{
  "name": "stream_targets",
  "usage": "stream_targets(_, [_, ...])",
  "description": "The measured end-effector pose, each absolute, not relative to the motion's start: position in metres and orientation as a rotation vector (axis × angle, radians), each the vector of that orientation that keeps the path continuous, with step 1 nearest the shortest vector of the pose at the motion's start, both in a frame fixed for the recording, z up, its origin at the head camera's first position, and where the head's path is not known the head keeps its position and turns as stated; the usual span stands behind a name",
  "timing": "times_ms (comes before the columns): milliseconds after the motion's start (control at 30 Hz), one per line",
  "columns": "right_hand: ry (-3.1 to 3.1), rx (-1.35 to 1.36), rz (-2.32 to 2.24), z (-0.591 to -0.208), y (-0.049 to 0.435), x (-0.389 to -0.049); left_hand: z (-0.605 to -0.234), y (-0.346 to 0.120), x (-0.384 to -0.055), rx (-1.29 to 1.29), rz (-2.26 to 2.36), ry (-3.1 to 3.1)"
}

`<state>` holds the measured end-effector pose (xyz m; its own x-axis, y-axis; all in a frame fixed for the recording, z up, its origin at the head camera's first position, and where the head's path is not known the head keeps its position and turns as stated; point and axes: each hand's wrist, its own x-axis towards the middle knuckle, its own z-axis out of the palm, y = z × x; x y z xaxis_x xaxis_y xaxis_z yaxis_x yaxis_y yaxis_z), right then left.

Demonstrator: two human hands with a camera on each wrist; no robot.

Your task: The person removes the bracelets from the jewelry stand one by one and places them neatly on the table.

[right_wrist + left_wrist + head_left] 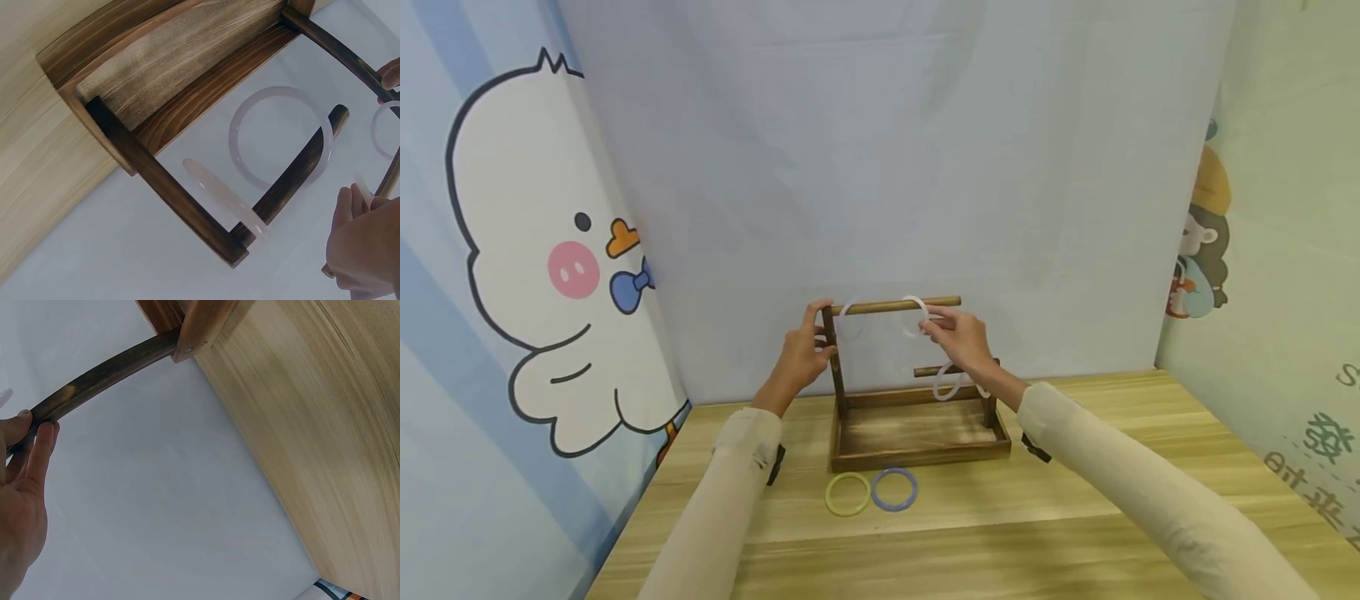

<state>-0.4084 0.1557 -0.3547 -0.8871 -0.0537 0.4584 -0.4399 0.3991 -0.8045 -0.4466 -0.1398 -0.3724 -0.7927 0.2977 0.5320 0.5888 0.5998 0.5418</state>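
Note:
A brown wooden rack (919, 459) has a shallow tray base and two posts, each with a bar. My left hand (797, 360) grips the taller left post (837, 367) near its top. At the upper bar (880, 307), my right hand (962, 340) pinches a whitish ring (913, 297) between thumb and fingers; its loop surrounds the bar. Another pale ring (842, 313) hangs on that bar, close to the left post. From the lower bar (294, 178) hang two pale translucent rings, one whitish ring (234, 140) and one pinkish ring (219, 190) nearer the short post.
In front of the rack, a yellow ring (847, 513) and a blue ring (895, 508) lie flat, side by side, on the wood-grain table (970, 550). A light cloth wall (880, 167) rises close behind the rack. Printed cartoon panels flank both sides.

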Motion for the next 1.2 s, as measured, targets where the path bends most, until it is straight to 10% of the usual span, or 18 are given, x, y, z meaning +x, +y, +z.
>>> stream_targets(1200, [-2.340, 0.384, 1.517, -0.345, 0.216, -0.399, -0.371, -0.138, -0.444, -0.704, -1.057, -2.468])
